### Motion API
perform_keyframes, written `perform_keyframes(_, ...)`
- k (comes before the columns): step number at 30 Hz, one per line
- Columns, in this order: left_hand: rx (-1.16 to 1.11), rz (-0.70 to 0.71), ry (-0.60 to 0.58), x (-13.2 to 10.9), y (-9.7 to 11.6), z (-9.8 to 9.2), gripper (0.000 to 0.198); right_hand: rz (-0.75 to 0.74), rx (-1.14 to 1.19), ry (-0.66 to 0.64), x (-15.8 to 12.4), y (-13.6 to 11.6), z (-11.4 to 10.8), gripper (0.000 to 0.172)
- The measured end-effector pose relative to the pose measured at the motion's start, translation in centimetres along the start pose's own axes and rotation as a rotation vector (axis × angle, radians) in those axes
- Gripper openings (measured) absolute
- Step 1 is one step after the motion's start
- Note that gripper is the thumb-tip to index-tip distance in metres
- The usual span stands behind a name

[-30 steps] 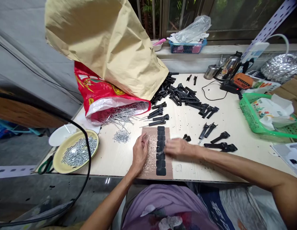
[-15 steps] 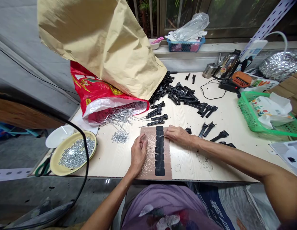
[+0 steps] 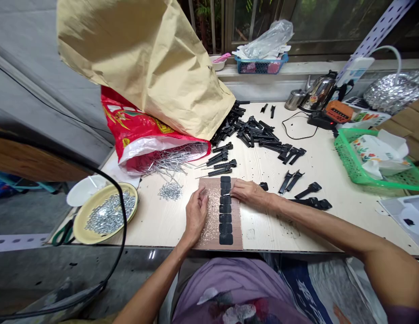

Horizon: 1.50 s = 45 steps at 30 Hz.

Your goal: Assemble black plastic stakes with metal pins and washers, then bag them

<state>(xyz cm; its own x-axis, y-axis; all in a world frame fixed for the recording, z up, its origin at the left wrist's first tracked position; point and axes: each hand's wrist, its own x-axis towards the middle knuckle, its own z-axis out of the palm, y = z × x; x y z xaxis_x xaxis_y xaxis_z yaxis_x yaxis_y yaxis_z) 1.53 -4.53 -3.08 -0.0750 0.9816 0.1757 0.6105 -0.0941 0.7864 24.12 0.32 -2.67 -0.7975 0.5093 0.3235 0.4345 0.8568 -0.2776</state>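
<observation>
A brown board (image 3: 237,225) lies on the table in front of me, with a row of black rounded pads (image 3: 225,218) running along it. Tiny beige grains (image 3: 211,225) are scattered over its left part. My right hand (image 3: 250,193) is closed over the upper pads, pinching a thin silvery piece (image 3: 227,195) that pokes out left from the fingertips. At the board's left edge rests my left hand (image 3: 196,211), its fingers curled together; whatever it may hold is hidden. Black plastic handles with thin metal rods (image 3: 220,171) lie just above the board.
Small silver pieces form a pile (image 3: 170,191) and fill a yellow bowl (image 3: 79,225). A red bag (image 3: 111,117) spills metal rods. Black handles (image 3: 257,130) are heaped behind; more (image 3: 312,190) lie right. A green basket (image 3: 365,177) and kettle (image 3: 319,90) stand right. A black cable (image 3: 123,225) crosses the left.
My right hand has moved slightly toward me along the row of pads, with the silvery piece still in its fingers. My left hand stays in nearly the same place.
</observation>
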Motion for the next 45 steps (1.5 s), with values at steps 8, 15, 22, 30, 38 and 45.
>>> perform_keyframes(8, -0.009, 0.001, 0.023, -0.1, -0.7, 0.1, 0.035, 0.02, -0.2, -0.171, -2.3, 1.3, -4.5, 0.032)
perform_keyframes(15, -0.09, -0.027, 0.052, -0.3, -0.5, -0.3, 0.03, 0.179, -0.301, -0.043, 4.3, 2.3, -4.8, 0.029)
perform_keyframes(22, 0.211, 0.013, 0.292, 0.0, -4.1, -6.5, 0.025, 0.037, -0.336, -0.172, 12.0, 4.3, 2.9, 0.02)
perform_keyframes(30, 0.632, 0.135, 0.095, 3.0, -6.0, -6.5, 0.019, 0.117, -0.319, -0.113, 12.4, 4.5, 3.5, 0.021)
perform_keyframes(38, 0.639, 0.117, -0.001, 5.9, -6.3, -5.7, 0.022, 0.163, 0.143, 0.284, 10.6, 2.1, 0.7, 0.025)
perform_keyframes(45, -0.312, -0.198, 0.042, 5.3, -3.9, -6.1, 0.024, 0.249, 0.145, 0.267, 9.5, -2.6, 0.4, 0.024)
